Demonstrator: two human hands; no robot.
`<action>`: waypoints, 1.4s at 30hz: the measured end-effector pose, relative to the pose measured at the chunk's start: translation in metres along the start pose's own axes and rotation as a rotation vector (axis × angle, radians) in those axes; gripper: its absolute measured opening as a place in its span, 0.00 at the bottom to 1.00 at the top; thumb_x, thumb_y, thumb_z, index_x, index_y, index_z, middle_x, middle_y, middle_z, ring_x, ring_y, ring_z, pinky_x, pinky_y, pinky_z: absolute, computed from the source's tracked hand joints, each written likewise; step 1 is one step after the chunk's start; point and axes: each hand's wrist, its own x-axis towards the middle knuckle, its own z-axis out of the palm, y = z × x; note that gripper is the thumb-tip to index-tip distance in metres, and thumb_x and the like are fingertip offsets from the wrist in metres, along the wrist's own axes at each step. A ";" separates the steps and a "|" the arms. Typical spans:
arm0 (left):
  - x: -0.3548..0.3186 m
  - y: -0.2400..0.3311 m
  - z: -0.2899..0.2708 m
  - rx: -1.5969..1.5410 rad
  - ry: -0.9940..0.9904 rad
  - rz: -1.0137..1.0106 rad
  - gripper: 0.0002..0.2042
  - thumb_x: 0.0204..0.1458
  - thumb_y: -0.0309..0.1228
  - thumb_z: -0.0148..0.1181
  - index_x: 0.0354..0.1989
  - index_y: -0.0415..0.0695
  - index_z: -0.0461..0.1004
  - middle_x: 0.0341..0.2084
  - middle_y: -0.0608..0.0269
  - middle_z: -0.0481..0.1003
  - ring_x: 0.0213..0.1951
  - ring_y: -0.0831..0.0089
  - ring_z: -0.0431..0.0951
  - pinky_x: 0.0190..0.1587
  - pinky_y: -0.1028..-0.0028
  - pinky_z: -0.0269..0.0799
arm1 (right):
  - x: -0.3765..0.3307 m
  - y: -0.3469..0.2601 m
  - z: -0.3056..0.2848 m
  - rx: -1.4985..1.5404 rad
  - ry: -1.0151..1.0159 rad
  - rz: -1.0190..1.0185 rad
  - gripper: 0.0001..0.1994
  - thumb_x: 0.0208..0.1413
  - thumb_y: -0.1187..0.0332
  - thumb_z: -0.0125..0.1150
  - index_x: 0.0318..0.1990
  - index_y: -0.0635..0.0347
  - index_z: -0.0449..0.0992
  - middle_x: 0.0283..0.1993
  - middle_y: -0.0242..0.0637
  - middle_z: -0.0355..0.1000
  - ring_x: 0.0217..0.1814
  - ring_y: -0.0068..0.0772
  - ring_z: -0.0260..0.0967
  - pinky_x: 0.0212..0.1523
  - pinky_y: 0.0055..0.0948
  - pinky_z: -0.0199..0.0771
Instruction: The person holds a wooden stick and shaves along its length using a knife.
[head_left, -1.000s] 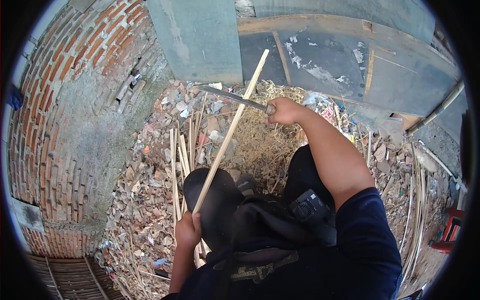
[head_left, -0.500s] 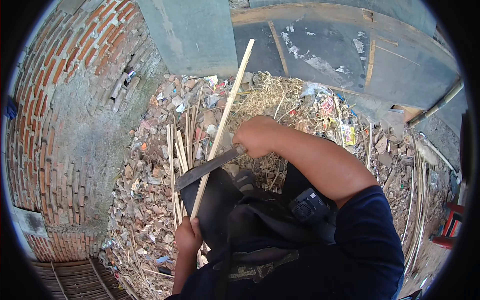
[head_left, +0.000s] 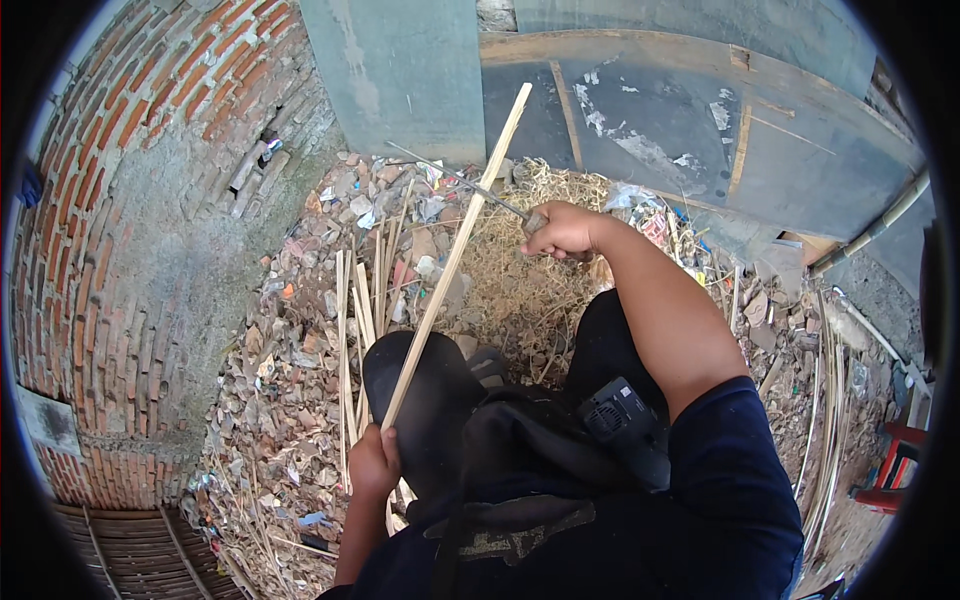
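Observation:
A long, pale bamboo strip (head_left: 452,264) slants up and away from my left hand (head_left: 373,459), whose fingers are wrapped round its near end. It crosses over my dark-clad left knee (head_left: 425,365). My right hand (head_left: 563,232) grips the short handle of a machete (head_left: 450,174). The blade is turned nearly edge-on and points to the far left, meeting the strip close to its far end. Whether the blade bites into the strip I cannot tell.
More pale strips (head_left: 361,300) lie beside my left knee, and long ones (head_left: 826,420) lie at right. Rubble and litter (head_left: 290,390) cover the ground. A brick wall (head_left: 130,300) rises at left; grey-blue panels (head_left: 400,80) stand ahead. A red object (head_left: 890,470) is at far right.
My right hand and the machete have moved away from me along the strip, from near my knee to its far part. The blade has turned from broadside to edge-on. My left hand keeps its hold.

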 end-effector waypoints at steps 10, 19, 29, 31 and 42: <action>-0.010 0.002 -0.003 -0.014 -0.013 -0.022 0.20 0.67 0.44 0.45 0.29 0.39 0.66 0.17 0.38 0.71 0.24 0.34 0.74 0.26 0.46 0.66 | -0.027 -0.052 0.049 -0.880 0.027 -0.170 0.17 0.45 0.68 0.64 0.46 0.47 0.81 0.42 0.40 0.80 0.48 0.46 0.78 0.47 0.46 0.79; -0.007 -0.003 0.003 -0.011 -0.022 -0.051 0.19 0.68 0.41 0.45 0.30 0.38 0.64 0.18 0.39 0.70 0.25 0.33 0.73 0.26 0.48 0.65 | 0.003 -0.035 0.025 -0.983 0.141 -0.233 0.12 0.48 0.67 0.62 0.43 0.51 0.79 0.36 0.40 0.80 0.41 0.47 0.80 0.41 0.45 0.80; -0.004 0.001 -0.009 -0.028 0.017 -0.005 0.18 0.67 0.40 0.47 0.30 0.38 0.65 0.18 0.37 0.71 0.26 0.33 0.74 0.28 0.46 0.66 | 0.009 -0.015 0.007 -0.272 0.084 -0.034 0.20 0.48 0.65 0.63 0.50 0.59 0.78 0.43 0.49 0.79 0.48 0.51 0.78 0.49 0.45 0.76; 0.002 0.000 -0.001 0.007 -0.041 -0.006 0.16 0.64 0.40 0.52 0.30 0.39 0.67 0.19 0.36 0.73 0.26 0.34 0.75 0.29 0.45 0.69 | 0.005 -0.005 0.004 -0.574 0.264 -0.115 0.21 0.47 0.64 0.64 0.51 0.55 0.78 0.43 0.48 0.79 0.48 0.51 0.78 0.49 0.44 0.77; -0.002 0.007 -0.001 -0.021 0.022 -0.001 0.18 0.67 0.41 0.47 0.30 0.39 0.67 0.19 0.38 0.73 0.25 0.35 0.75 0.27 0.45 0.68 | -0.033 -0.074 0.076 -1.103 -0.088 -0.362 0.16 0.46 0.67 0.63 0.46 0.47 0.81 0.41 0.37 0.80 0.47 0.44 0.79 0.46 0.46 0.80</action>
